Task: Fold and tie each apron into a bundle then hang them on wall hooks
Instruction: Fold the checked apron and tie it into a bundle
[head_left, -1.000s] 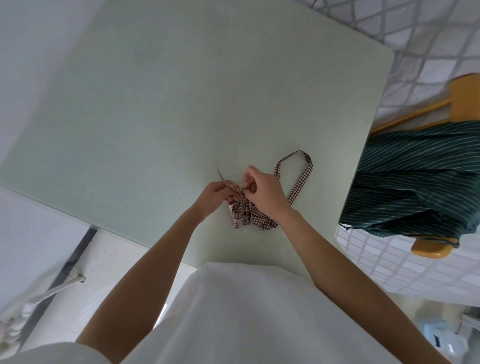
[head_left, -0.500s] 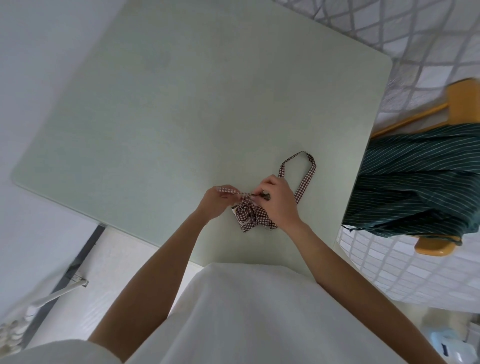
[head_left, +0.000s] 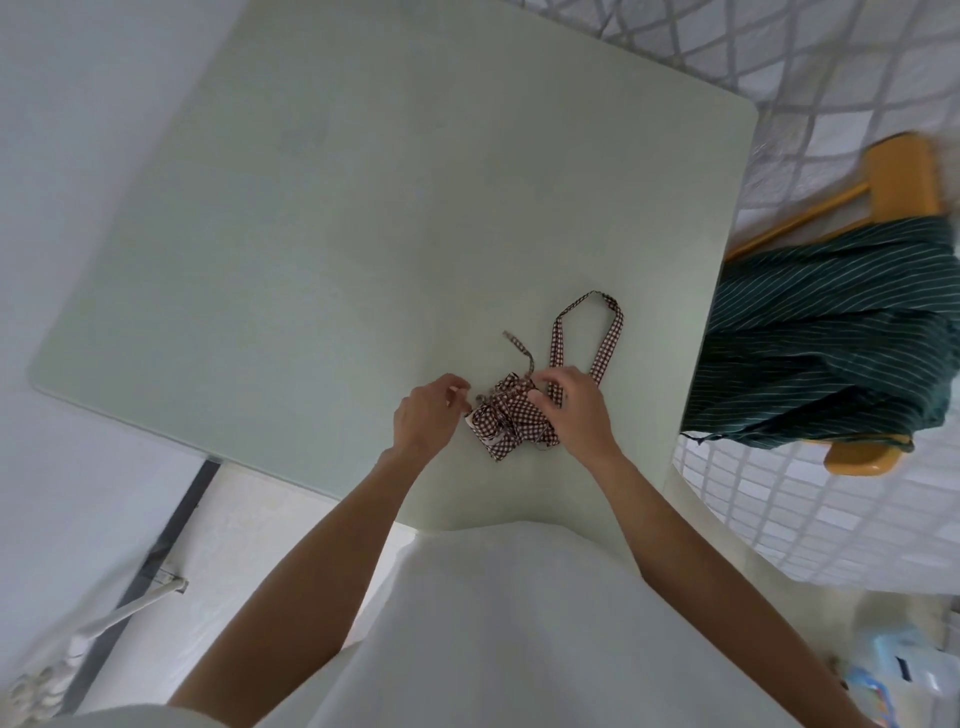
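Striped cloth (head_left: 826, 343) on chair (head_left: 904, 171), beside table (head_left: 363, 208)

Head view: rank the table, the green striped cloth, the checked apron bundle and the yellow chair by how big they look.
1. Table
2. Green striped cloth
3. Checked apron bundle and yellow chair: unsure, since the cloth hides most of the chair.

From my feed the light is soft, even daylight, with no glare on the pale green table (head_left: 363, 218). Only faint shadows sit under the hands. Wide-angle bending curves the table's edges; right of it, the orange chair (head_left: 904, 171) smears.
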